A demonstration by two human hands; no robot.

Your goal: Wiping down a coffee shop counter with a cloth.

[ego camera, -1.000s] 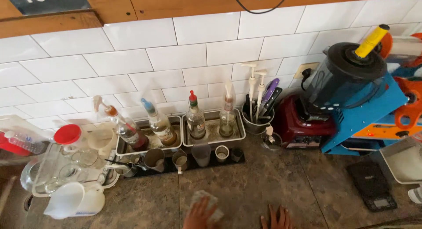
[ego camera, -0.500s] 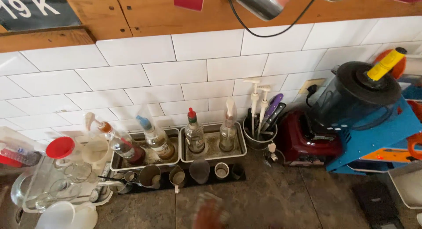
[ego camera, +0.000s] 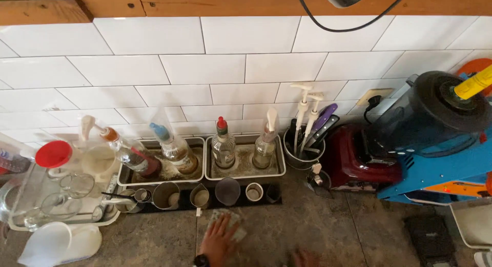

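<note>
My left hand (ego camera: 218,240) lies flat at the bottom middle of the dark stone counter (ego camera: 154,241), fingers spread over a pale greenish cloth (ego camera: 233,222) that it presses down. The cloth sits just in front of a black mat (ego camera: 205,204) carrying several small metal jugs and cups. A dark watch (ego camera: 200,260) is on that wrist. Only a sliver of my right hand (ego camera: 305,258) shows at the bottom edge, resting on the counter with nothing seen in it.
Two metal trays (ego camera: 245,173) with pourer bottles stand against the white tiled wall. A red-based blender (ego camera: 410,128) and blue box fill the right side. On the left are a rack of glasses (ego camera: 61,195), a red lid and a white jug (ego camera: 56,244). A utensil pot (ego camera: 303,153) stands between the trays and the blender.
My left hand has slid forward with the cloth, closer to the mat of cups. The view has moved nearer the wall and my right hand has sunk toward the bottom edge.
</note>
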